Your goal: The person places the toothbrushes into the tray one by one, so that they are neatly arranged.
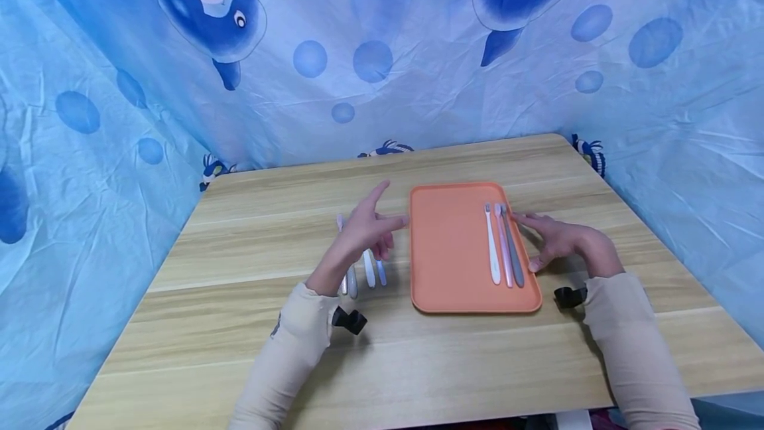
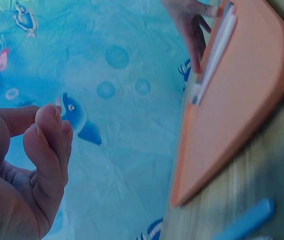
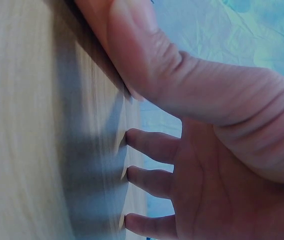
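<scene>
On the orange tray [image 1: 447, 244] a white toothbrush [image 1: 493, 244], a pink one [image 1: 505, 247] and a dark grey one [image 1: 514, 251] lie side by side along the right edge. My right hand [image 1: 558, 241] spreads around that edge; its thumb [image 3: 136, 50] touches the rim, while several fingertips meet the tabletop. My left hand [image 1: 365, 225] is raised left of the tray, holding nothing, with index finger and thumb extended. Below it lie several more toothbrushes, among them a white one [image 1: 369, 268] and a blue one [image 1: 381, 272], partly hidden by the hand.
The wooden table [image 1: 239, 244] reaches back to a blue curtain [image 1: 418, 105] with dolphins and bubbles. A black wrist mount [image 1: 349, 320] sits at the left cuff, another black mount [image 1: 570, 296] at the right one.
</scene>
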`<control>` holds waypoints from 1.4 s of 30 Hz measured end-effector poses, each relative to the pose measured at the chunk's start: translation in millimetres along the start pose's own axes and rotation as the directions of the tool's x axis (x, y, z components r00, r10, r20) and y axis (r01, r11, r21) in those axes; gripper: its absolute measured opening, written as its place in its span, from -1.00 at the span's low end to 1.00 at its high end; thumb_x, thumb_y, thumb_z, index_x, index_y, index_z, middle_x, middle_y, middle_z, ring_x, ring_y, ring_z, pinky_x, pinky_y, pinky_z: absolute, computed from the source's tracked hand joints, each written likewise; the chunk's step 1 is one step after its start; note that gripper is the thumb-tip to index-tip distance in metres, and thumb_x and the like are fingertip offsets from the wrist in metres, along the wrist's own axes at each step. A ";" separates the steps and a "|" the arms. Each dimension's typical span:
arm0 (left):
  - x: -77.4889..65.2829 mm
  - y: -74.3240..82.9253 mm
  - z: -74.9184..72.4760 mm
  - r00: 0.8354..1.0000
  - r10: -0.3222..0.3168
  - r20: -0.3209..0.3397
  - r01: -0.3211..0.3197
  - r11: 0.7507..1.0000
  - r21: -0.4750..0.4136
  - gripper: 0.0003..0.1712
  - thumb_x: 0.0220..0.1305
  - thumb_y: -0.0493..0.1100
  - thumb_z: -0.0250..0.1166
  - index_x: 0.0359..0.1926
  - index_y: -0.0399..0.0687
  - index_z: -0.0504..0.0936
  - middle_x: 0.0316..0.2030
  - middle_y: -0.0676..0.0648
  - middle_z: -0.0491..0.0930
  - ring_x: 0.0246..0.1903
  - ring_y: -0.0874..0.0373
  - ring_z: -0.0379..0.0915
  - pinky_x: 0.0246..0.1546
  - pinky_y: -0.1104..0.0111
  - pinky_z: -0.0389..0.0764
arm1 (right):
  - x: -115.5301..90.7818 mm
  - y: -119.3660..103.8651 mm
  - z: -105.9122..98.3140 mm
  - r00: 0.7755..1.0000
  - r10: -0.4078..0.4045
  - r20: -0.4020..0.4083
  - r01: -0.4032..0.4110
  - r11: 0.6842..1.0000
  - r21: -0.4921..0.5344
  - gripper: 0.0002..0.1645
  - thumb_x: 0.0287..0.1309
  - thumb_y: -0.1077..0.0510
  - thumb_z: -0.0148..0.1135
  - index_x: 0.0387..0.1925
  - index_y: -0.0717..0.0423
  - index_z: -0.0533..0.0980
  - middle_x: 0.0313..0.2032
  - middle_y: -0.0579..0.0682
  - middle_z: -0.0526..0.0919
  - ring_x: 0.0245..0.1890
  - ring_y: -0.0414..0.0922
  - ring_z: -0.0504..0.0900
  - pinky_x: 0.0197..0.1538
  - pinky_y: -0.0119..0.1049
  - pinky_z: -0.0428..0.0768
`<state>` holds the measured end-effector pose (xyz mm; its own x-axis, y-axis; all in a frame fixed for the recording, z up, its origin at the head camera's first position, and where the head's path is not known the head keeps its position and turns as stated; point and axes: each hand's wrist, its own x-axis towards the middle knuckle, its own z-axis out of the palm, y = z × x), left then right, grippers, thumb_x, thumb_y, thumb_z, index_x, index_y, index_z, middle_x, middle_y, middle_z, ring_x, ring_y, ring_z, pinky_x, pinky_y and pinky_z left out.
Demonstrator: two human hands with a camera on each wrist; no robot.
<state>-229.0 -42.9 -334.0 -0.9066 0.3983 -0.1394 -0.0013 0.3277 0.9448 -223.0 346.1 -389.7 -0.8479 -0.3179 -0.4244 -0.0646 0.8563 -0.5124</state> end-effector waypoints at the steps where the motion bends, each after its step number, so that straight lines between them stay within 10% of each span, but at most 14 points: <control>1: -0.6 -1.7 -2.8 1.000 -0.004 -0.007 0.004 1.000 0.003 0.06 0.28 -0.07 0.38 0.60 0.36 -0.11 -0.74 -0.08 0.56 -0.83 0.11 0.47 -0.76 0.27 0.63 | 0.1 -0.1 -0.2 1.000 0.007 0.000 -0.007 1.000 0.001 0.56 -0.27 -0.18 0.63 0.60 0.06 -0.17 0.52 0.47 -0.27 0.47 0.56 -0.31 0.41 0.60 -0.11; 22: -15.6 -38.9 -52.8 0.992 -0.081 -0.094 0.085 0.995 0.047 0.09 0.31 -0.03 0.34 0.61 0.27 -0.20 -0.75 -0.01 0.52 -0.84 0.19 0.45 -0.77 0.32 0.63 | -0.6 -1.3 -1.4 1.000 -0.019 -0.004 0.019 1.000 0.000 0.56 -0.25 -0.17 0.63 0.59 0.11 -0.17 0.51 0.48 -0.26 0.46 0.57 -0.30 0.41 0.60 -0.11; 42: -27.8 -77.9 -71.2 0.979 -0.178 -0.094 0.184 0.981 0.058 0.12 0.32 -0.06 0.33 0.62 0.09 -0.25 -0.73 -0.03 0.53 -0.83 0.19 0.43 -0.75 0.32 0.63 | -0.6 -0.8 -0.6 1.000 -0.002 0.007 0.002 1.000 0.016 0.56 -0.24 -0.18 0.63 0.60 0.06 -0.19 0.51 0.48 -0.29 0.46 0.56 -0.31 0.41 0.60 -0.11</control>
<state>-233.7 -140.5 -382.7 -0.9275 0.2507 -0.2772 -0.1442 0.4443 0.8842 -222.7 345.9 -388.6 -0.8443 -0.3220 -0.4284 -0.0577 0.8494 -0.5246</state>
